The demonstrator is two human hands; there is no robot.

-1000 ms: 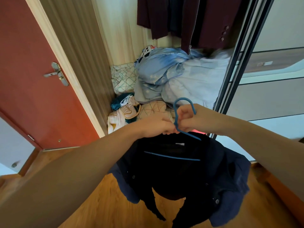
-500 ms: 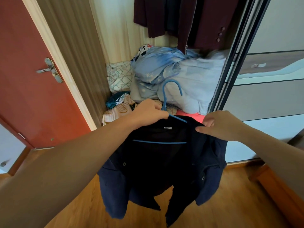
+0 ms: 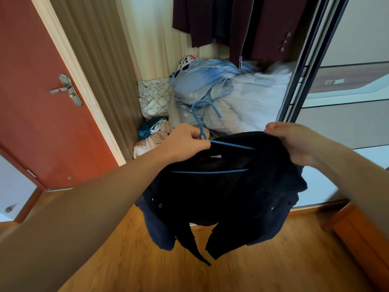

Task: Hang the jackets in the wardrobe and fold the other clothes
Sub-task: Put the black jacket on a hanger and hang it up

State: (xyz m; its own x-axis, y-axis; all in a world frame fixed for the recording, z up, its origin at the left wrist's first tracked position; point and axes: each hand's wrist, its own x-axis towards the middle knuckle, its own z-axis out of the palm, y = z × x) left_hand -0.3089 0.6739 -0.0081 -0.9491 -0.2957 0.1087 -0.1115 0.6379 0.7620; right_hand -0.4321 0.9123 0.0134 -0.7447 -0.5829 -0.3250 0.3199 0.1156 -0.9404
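Navy jacket (image 3: 221,197) sits at frame centre, in the air above the wooden floor (image 3: 231,270), just in front of the open wardrobe (image 3: 151,39). Fabric is very dark, near black in the shade, bluer at the lower edges. Small round metal snaps show on both front panels. White label visible inside at the neck. Sleeves and a narrow strip dangle toward 6 o'clock, hem bunched and uneven.

Blue wire hanger (image 3: 202,123) is threaded inside the jacket: hook sticks up toward 12 o'clock, one shoulder wire and the bottom bar show across the opening.

Left hand (image 3: 185,142), at 10 o'clock from the jacket, is clenched around the hanger neck at the base of the hook. Right hand (image 3: 294,142), at 2 o'clock, pinches the collar/shoulder fabric, fingers curled on it.

Behind, inside the wardrobe: maroon jackets (image 3: 242,24) hanging at 12 o'clock, pale blue bedding pile (image 3: 231,91) under them, patterned folded clothes (image 3: 153,98) at its left. Red door (image 3: 31,102) with metal handle at 9 o'clock. Sliding door frame (image 3: 305,60) at 2 o'clock.
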